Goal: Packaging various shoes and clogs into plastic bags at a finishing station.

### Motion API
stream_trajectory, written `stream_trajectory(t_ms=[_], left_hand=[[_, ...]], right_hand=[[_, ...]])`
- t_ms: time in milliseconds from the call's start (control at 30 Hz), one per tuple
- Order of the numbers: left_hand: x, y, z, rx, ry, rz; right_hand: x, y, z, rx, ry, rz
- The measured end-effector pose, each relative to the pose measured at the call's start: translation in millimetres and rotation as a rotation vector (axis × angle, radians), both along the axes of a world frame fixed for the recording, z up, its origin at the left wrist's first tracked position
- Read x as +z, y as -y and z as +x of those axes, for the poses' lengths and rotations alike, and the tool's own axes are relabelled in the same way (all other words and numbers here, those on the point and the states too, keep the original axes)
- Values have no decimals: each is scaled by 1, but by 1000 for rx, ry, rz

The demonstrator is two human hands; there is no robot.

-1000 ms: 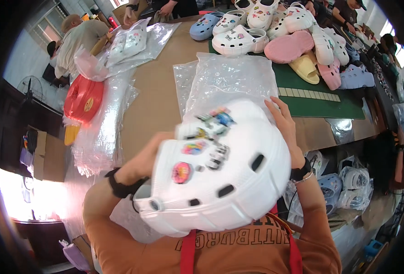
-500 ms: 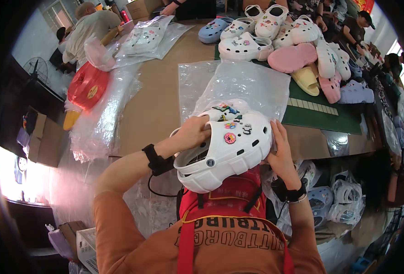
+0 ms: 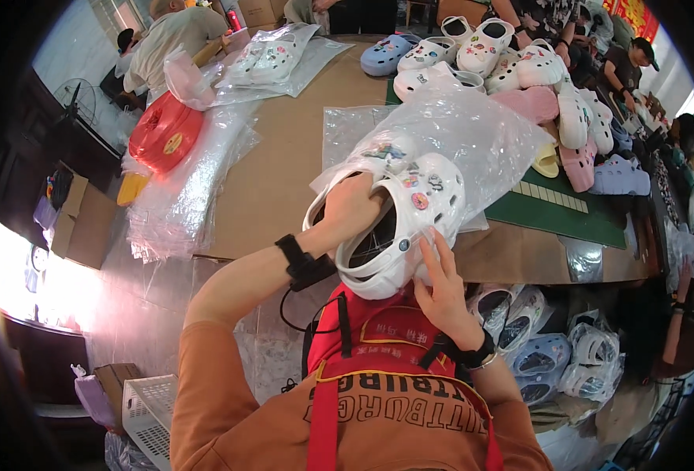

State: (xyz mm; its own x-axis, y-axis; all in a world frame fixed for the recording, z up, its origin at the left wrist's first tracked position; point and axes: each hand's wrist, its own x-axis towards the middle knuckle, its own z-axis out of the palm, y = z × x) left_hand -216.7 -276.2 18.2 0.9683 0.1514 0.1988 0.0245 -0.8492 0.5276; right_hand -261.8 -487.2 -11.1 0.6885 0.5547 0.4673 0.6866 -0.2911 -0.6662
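A pair of white clogs with colourful charms lies toe-away in front of me. A clear plastic bag covers their toe ends and spreads beyond them to the far right. My left hand reaches into the shoe openings and is closed around the inner sides where the two clogs meet; its fingertips are hidden. My right hand rests along the outer side of the right clog near its heel, with its fingers stretched out; its thumb is partly hidden.
Several loose clogs are heaped at the back right over a green mat. Clear bags and a red roll lie on the left. Bagged clogs sit below the table on the right. Other people work behind.
The clogs' toe ends have gone into the plastic bag, which now rises over them. My right hand has slid back from the toe side toward the heel.
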Motion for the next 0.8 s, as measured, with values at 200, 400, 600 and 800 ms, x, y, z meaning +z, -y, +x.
stream_trajectory(t_ms=[200, 400, 600, 800], left_hand=[[-13, 12, 17, -191, -287, 77], [10, -22, -20, -409, -74, 11], [53, -70, -9, -338, -452, -513], [-57, -121, 30, -119, -118, -359]], right_hand=[[-50, 21, 16, -191, -94, -9], [-57, 31, 1, -231, -125, -18], [-70, 24, 8, -272, -567, 590], [-60, 12, 5, -216, -767, 573]])
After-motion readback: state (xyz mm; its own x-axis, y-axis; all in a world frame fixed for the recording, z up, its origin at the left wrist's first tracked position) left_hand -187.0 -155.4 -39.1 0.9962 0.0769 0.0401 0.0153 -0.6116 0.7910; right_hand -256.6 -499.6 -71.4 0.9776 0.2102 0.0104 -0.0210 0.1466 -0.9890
